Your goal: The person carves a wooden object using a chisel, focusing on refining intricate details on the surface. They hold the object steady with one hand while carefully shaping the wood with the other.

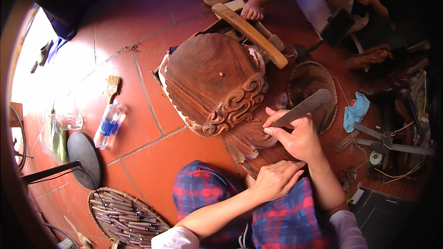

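My right hand (300,140) grips a long, flat grey tool (309,105) with a rounded end, perhaps a file or scraper, pointing to the upper right. My left hand (277,182) lies flat, fingers extended, against the near edge of a carved wooden piece (249,145) in front of my knees. Beyond it is a broad wooden panel (203,69) with carved scrolls along its near right edge. A small light chip sits on its smooth face. Padding shows around the panel's rim. The hands partly hide the nearer carving.
Left stand a plastic bottle (107,124), brush (113,85), glass (70,121) and round black base (84,160). A basket of carving tools (127,216) sits lower left. Beyond the panel lies a wooden bar (251,35), near another person's foot (252,10). Blue cloth (356,112) lies right.
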Available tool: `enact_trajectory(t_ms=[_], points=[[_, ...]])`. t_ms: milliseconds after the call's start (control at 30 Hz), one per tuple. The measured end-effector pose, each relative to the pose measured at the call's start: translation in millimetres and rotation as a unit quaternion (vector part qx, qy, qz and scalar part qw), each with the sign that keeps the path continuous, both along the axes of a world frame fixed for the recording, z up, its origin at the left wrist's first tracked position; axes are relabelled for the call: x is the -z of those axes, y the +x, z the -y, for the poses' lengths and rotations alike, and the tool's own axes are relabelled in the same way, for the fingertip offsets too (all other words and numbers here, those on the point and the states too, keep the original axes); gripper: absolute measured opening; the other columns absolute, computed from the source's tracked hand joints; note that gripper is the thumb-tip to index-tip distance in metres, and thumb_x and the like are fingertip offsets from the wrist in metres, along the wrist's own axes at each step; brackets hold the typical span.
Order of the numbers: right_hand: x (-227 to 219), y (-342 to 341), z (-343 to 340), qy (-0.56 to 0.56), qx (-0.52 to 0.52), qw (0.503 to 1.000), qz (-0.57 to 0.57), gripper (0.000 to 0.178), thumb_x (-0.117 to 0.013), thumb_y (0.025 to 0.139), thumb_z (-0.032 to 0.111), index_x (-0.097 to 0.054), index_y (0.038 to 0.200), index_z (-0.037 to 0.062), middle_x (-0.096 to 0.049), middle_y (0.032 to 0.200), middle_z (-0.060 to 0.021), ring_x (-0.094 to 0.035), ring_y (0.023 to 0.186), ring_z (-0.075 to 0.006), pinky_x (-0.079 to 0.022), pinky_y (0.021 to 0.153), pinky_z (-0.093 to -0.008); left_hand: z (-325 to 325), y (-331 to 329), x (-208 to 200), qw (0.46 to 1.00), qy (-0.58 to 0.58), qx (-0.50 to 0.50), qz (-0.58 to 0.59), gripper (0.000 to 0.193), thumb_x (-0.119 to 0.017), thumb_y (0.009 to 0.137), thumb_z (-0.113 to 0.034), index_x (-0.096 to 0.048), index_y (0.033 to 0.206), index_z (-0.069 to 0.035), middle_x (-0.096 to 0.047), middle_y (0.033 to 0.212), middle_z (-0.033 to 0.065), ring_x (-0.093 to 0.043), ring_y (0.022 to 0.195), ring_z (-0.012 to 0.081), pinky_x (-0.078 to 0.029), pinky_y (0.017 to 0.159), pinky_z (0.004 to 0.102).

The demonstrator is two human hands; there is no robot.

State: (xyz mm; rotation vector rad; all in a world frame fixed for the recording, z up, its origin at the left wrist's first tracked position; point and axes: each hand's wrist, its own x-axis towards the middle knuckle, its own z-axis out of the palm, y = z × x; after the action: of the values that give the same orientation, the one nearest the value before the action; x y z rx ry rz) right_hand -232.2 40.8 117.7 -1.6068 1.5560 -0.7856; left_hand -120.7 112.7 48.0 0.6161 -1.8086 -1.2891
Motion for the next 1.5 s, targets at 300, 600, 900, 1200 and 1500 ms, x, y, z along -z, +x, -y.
enact_trajectory(t_ms=[300, 600, 900, 1200, 1500], points=[[-0.3, 1.4, 7.9, -0.031, -0.019, 0.998, -0.047, 0.005, -0.068, 0.077, -0.005, -0.067, 0.082, -0.0053, -0.069, 0.076, -0.0083, -0.068, 0.087, -0.0130, -0.053, 0.082, -0.0297, -1.9, -2.5, 3.8, 1.000, 0.000, -0.005, -0.005, 0.020, -0.063, 0.089, -0.015, -0.064, 0.104, -0.002, -0.066, 0.085, 0.0124, -0.066, 0.074, 0.0273, -0.053, 0.065, 0.0350], [-8.9, -6.7, 16.5, 0.072, 0.031, 0.996, 0.034, 0.009, -0.066, 0.081, -0.008, -0.067, 0.088, -0.0034, -0.067, 0.088, -0.0073, -0.066, 0.099, -0.0189, -0.051, 0.088, -0.0302, 1.1, 2.7, 4.6, 0.992, -0.037, -0.001, -0.117, 0.023, -0.066, 0.084, -0.012, -0.066, 0.106, -0.005, -0.069, 0.094, 0.0099, -0.068, 0.081, 0.0262, -0.054, 0.076, 0.0346], [-5.2, -11.2, 11.0, -0.043, 0.050, 0.998, -0.012, 0.008, -0.068, 0.078, 0.001, -0.071, 0.086, 0.0005, -0.071, 0.086, -0.0091, -0.068, 0.095, -0.0247, -0.051, 0.084, -0.0354, 15.5, -19.5, -14.0, 0.960, -0.139, -0.185, -0.159, 0.044, -0.072, 0.077, -0.021, -0.065, 0.119, -0.010, -0.048, 0.141, 0.0150, -0.026, 0.139, 0.0468, -0.010, 0.110, 0.0678], [4.3, -7.6, 6.2, 0.045, 0.021, 0.999, -0.018, 0.007, -0.072, 0.079, 0.005, -0.070, 0.083, -0.0008, -0.069, 0.085, -0.0083, -0.064, 0.104, -0.0237, -0.050, 0.089, -0.0366, 23.0, -12.8, -8.7, 0.979, -0.095, -0.116, -0.137, 0.064, -0.071, 0.080, -0.034, -0.051, 0.134, -0.006, -0.031, 0.151, 0.0211, -0.003, 0.143, 0.0516, -0.002, 0.109, 0.0692], [-7.6, -0.9, 21.6, 0.034, -0.012, 0.993, -0.111, 0.009, -0.069, 0.078, 0.008, -0.067, 0.080, -0.0001, -0.066, 0.072, -0.0122, -0.065, 0.067, -0.0208, -0.052, 0.079, -0.0317, 28.9, -17.0, -5.6, 0.977, -0.088, -0.109, -0.159, 0.070, -0.072, 0.080, -0.038, -0.047, 0.138, -0.008, -0.024, 0.153, 0.0243, 0.000, 0.141, 0.0554, -0.008, 0.110, 0.0669]])
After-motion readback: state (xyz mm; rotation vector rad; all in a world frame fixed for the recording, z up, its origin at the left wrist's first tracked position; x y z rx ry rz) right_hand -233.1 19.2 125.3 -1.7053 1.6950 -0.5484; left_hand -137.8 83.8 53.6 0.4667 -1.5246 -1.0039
